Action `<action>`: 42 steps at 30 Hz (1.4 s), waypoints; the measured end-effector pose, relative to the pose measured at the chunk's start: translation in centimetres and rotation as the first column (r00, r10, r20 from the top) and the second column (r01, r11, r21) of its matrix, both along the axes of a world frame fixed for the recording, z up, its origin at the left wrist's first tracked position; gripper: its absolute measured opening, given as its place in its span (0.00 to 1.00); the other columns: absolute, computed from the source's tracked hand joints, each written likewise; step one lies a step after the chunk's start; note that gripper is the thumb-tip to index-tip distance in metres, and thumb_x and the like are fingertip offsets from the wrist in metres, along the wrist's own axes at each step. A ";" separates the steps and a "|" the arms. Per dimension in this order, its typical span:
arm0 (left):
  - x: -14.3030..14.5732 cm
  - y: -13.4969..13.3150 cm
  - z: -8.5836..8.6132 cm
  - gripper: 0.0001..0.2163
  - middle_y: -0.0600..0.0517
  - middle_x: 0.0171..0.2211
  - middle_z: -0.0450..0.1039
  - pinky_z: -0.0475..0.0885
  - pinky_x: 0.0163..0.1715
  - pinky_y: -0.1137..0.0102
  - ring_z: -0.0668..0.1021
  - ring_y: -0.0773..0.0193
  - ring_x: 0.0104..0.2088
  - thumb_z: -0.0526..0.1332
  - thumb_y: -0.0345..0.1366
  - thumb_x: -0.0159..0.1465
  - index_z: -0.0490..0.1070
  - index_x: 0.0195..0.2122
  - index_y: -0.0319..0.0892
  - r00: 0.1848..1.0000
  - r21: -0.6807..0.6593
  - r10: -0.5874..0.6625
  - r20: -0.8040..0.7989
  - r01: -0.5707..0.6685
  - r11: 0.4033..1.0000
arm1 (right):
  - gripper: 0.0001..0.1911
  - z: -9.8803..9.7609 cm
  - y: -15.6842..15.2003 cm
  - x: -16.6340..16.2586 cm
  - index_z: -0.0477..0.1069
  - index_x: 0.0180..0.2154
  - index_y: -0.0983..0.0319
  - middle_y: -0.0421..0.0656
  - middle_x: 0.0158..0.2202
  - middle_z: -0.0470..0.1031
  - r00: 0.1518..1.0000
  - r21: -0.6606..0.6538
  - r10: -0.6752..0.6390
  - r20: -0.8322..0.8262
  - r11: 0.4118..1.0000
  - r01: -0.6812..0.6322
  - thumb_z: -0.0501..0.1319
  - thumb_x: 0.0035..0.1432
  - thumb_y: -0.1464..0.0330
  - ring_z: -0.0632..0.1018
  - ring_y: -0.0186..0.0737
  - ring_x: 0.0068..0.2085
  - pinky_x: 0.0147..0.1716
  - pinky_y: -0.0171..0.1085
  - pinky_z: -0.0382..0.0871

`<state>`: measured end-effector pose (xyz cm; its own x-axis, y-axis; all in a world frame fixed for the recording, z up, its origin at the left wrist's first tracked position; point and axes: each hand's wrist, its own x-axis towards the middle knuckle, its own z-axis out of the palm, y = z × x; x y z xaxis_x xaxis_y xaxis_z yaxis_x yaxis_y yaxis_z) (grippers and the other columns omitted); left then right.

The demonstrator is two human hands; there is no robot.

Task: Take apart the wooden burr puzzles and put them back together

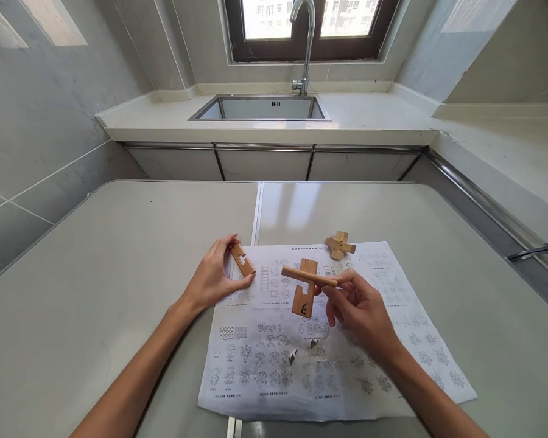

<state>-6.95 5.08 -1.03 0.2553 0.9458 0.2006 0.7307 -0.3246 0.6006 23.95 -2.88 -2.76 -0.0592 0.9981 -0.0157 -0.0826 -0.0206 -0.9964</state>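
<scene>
My left hand grips a notched wooden puzzle piece between thumb and fingers, over the upper left of a printed sheet. Between the thumb and fingers of my right hand are two wooden puzzle pieces fitted crosswise. One is a flat notched piece with a dark mark near its lower end; a slim bar passes across it. The two held groups are apart from each other. Beyond my right hand, a small interlocked wooden puzzle sits at the sheet's upper edge.
The creased instruction sheet, printed with many small diagrams and torn in two spots, lies on a pale table. Behind the table, a white counter holds a sink with a tall faucet below a window. A tiled wall stands at left.
</scene>
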 end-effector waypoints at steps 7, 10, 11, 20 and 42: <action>-1.3 0.5 0.4 0.42 0.44 0.64 0.70 0.69 0.67 0.49 0.73 0.47 0.65 0.73 0.47 0.59 0.56 0.71 0.48 0.997 -0.085 -0.074 -0.009 0.072 0.994 | 0.15 0.0 -0.1 0.0 0.71 0.39 0.58 0.46 0.39 0.86 1.000 -0.025 0.018 0.009 1.000 -0.018 0.69 0.68 0.55 0.76 0.32 0.20 0.18 0.34 0.62; -2.1 0.6 0.7 0.42 0.45 0.66 0.68 0.68 0.68 0.49 0.70 0.47 0.68 0.71 0.46 0.62 0.53 0.73 0.50 0.989 -0.130 -0.150 -0.016 0.147 0.981 | 0.15 0.1 -0.1 0.0 0.71 0.39 0.58 0.46 0.39 0.86 1.000 -0.028 0.025 0.003 0.999 -0.025 0.69 0.68 0.55 0.76 0.32 0.20 0.19 0.33 0.62; -2.2 0.6 0.9 0.41 0.45 0.67 0.67 0.67 0.69 0.49 0.69 0.47 0.68 0.71 0.46 0.62 0.52 0.73 0.51 0.984 -0.141 -0.175 -0.021 0.170 0.975 | 0.15 0.2 -0.1 0.0 0.71 0.39 0.58 0.46 0.39 0.86 1.000 -0.030 0.026 0.004 0.999 -0.026 0.69 0.68 0.55 0.75 0.32 0.20 0.19 0.33 0.62; 1.5 -1.6 2.8 0.16 0.46 0.53 0.78 0.76 0.52 0.58 0.79 0.52 0.51 0.66 0.45 0.67 0.74 0.53 0.46 0.978 0.026 -0.195 0.076 0.193 0.981 | 0.16 0.0 -0.3 -0.3 0.69 0.39 0.58 0.48 0.41 0.86 0.998 -0.031 0.069 0.013 0.997 -0.069 0.68 0.68 0.54 0.77 0.34 0.21 0.19 0.35 0.65; 7.8 -7.0 1.9 0.21 0.52 0.19 0.75 0.61 0.21 0.75 0.68 0.71 0.20 0.63 0.48 0.70 0.74 0.24 0.39 0.843 -0.508 -0.134 0.521 0.433 0.745 | 0.14 -0.1 -0.8 -0.5 0.74 0.40 0.57 0.46 0.41 0.86 0.968 0.122 -0.139 0.208 0.986 0.115 0.68 0.68 0.54 0.77 0.35 0.20 0.19 0.36 0.71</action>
